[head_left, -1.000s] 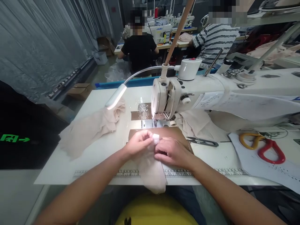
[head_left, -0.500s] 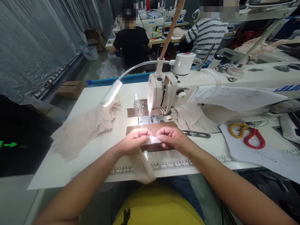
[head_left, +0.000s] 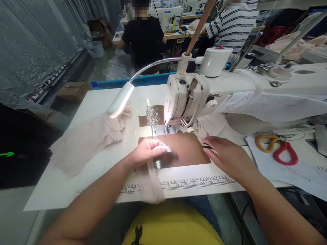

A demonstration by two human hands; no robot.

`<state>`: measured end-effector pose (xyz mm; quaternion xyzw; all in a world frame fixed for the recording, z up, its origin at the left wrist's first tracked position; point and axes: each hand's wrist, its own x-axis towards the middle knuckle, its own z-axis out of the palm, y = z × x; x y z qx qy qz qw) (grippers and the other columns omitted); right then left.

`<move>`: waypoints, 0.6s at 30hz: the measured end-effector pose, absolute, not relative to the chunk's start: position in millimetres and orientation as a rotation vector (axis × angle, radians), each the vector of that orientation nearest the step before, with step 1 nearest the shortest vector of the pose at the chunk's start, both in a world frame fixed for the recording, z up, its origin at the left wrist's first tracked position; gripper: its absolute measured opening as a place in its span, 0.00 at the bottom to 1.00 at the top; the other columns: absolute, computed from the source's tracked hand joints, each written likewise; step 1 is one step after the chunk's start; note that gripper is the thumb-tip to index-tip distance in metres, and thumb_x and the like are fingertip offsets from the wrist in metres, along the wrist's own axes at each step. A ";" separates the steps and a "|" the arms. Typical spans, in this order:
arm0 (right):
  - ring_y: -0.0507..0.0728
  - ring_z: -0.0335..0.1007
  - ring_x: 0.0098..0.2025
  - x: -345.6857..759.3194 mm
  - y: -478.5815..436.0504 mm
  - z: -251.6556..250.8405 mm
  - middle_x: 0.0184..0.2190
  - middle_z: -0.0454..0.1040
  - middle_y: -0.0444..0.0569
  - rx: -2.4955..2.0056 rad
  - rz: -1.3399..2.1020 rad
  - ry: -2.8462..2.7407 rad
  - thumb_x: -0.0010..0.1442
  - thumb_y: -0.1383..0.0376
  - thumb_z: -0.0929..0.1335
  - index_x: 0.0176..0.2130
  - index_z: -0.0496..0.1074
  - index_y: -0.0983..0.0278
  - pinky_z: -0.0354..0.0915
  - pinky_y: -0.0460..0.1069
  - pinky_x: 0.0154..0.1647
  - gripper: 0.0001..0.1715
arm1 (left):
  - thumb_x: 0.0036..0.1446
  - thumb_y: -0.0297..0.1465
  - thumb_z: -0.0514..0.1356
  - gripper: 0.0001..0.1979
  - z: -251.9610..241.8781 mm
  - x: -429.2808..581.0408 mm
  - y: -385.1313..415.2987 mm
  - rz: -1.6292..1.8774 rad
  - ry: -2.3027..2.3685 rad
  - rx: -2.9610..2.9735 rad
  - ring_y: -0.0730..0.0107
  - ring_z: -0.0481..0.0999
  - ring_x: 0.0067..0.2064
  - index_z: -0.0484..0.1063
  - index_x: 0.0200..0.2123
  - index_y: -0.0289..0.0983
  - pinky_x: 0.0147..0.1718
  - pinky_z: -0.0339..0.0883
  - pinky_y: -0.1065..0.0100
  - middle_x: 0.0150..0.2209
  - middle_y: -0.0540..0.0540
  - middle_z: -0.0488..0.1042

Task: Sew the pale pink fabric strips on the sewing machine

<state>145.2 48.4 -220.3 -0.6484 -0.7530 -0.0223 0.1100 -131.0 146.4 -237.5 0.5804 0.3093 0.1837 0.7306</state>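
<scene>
The left hand is pinching a small white tag between thumb and fingertips, pressing it down on the upper end of a beige strip. The strip is lying across the near middle of the desk and drooping over its front edge, crossing the printed ruler that is running along that edge. The tag is sitting at the left edge of the brown panel, just in front of the needle of the sewing machine. The right hand is lying open, palm down with fingers spread, holding nothing, at the right edge of the brown panel; a dark sliver is showing under its fingertips, too hidden to name. A loose heap of beige fabric is spreading toward the desk's left edge, with the gooseneck lamp hanging over its far end. More beige cloth is bunching under the machine's arm. Scissors with red and yellow handles are resting on paper toward the right edge. Beyond the far edge, two people are sitting at other machines.
</scene>
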 end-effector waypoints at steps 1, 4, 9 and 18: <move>0.65 0.74 0.41 154.8 46.7 -225.2 0.42 0.77 0.59 -1.928 -0.160 -2.280 0.59 0.68 0.61 0.46 0.73 0.69 0.69 0.56 0.36 0.18 | 0.52 0.42 0.65 0.16 -237.9 -131.3 146.9 0.405 0.675 1.267 0.73 0.69 0.30 0.75 0.33 0.33 0.30 0.61 0.71 0.29 0.47 0.72; 0.65 0.73 0.43 172.3 45.0 -238.4 0.42 0.76 0.61 -1.919 -0.302 -2.463 0.54 0.76 0.59 0.45 0.74 0.72 0.69 0.55 0.39 0.22 | 0.52 0.41 0.66 0.15 -238.9 -131.6 148.3 0.404 0.662 1.241 0.74 0.68 0.30 0.76 0.33 0.33 0.30 0.61 0.71 0.28 0.47 0.72; 0.62 0.73 0.39 181.9 52.1 -247.3 0.42 0.76 0.58 -1.858 -0.194 -2.536 0.54 0.78 0.58 0.46 0.73 0.69 0.68 0.54 0.36 0.25 | 0.50 0.40 0.67 0.15 -242.8 -132.8 149.3 0.440 0.700 1.178 0.73 0.69 0.30 0.78 0.35 0.33 0.31 0.61 0.71 0.29 0.46 0.74; 0.59 0.76 0.36 171.9 29.4 -223.7 0.38 0.79 0.52 -1.718 -0.357 -2.135 0.64 0.67 0.62 0.43 0.71 0.64 0.68 0.50 0.34 0.10 | 0.52 0.39 0.67 0.13 -240.8 -134.7 148.8 0.430 0.686 1.197 0.75 0.68 0.30 0.79 0.33 0.33 0.31 0.60 0.71 0.28 0.47 0.73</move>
